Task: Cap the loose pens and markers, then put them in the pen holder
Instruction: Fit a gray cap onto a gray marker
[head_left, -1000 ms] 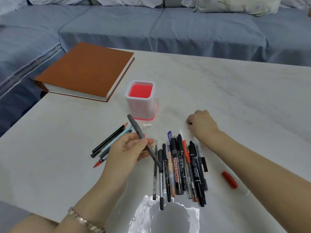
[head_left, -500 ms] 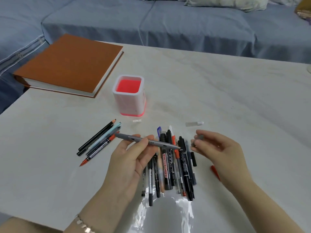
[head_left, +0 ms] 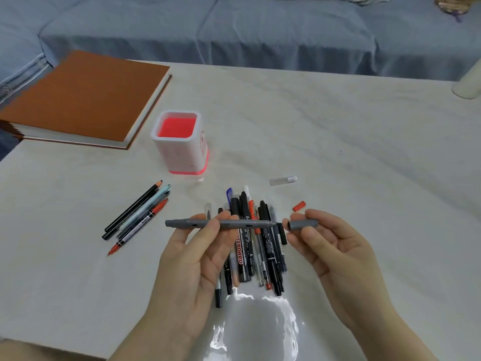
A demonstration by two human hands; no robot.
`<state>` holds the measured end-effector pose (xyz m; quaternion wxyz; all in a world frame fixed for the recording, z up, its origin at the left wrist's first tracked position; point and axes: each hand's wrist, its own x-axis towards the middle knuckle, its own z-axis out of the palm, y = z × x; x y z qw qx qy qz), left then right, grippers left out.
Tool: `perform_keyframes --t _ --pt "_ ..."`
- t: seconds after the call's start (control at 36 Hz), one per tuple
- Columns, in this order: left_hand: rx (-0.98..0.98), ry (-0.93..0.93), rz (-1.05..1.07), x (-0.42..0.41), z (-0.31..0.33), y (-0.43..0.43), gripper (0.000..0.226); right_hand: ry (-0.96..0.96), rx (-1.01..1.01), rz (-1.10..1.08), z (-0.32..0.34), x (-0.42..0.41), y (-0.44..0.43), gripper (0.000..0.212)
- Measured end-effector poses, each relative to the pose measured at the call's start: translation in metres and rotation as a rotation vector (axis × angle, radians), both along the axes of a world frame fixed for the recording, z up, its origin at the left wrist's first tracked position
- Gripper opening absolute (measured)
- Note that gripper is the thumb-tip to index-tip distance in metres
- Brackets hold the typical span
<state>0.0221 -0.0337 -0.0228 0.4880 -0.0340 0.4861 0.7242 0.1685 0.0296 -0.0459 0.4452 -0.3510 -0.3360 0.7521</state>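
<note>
My left hand (head_left: 197, 259) pinches a grey pen (head_left: 187, 223) and holds it level above the table, its bare tip pointing right. A grey cap (head_left: 303, 224) is pinched in my right hand (head_left: 335, 254), its open end a small gap from the tip. Under both hands lies a pile of several pens and markers (head_left: 250, 246), one marked WHITEBOARD. Several more pens (head_left: 138, 214) lie to the left. The white pen holder (head_left: 181, 144) with a red inside stands upright behind them. A clear cap (head_left: 283, 180) and a red cap (head_left: 298, 206) lie loose.
A brown-covered book (head_left: 86, 97) lies at the table's far left. A white object (head_left: 467, 84) stands at the right edge. A blue sofa (head_left: 260, 29) runs behind the pale marble table (head_left: 364, 157). Glare marks the near edge.
My right hand picked the grey cap off the table and brought it toward me, up to the pen tip. My left hand turned the grey pen from tilted to level.
</note>
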Motion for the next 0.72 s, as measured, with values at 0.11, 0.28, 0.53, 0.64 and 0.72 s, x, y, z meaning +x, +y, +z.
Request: perform_keyframes --t 0.11,0.28,0.53,0.64,0.72 --pt "-0.012 0.017 0.008 0.002 0.002 -0.001 0.010 0.005 0.009 0.002 0.002 0.000 -0.002 0.048" --pt "-0.010 0.037 0.022 0.004 0.003 -0.003 0.010 -0.032 0.038 0.014 0.003 -0.002 -0.003 0.054" --pt "0.004 0.063 0.008 0.005 0.001 -0.005 0.007 -0.091 0.077 0.027 0.005 0.000 -0.005 0.056" --pt "-0.008 0.103 -0.044 0.008 -0.001 -0.007 0.008 -0.148 0.121 0.046 0.010 0.001 -0.006 0.031" --pt "0.003 0.170 -0.078 0.011 -0.001 -0.008 0.014 -0.243 0.162 0.097 0.014 0.001 -0.006 0.018"
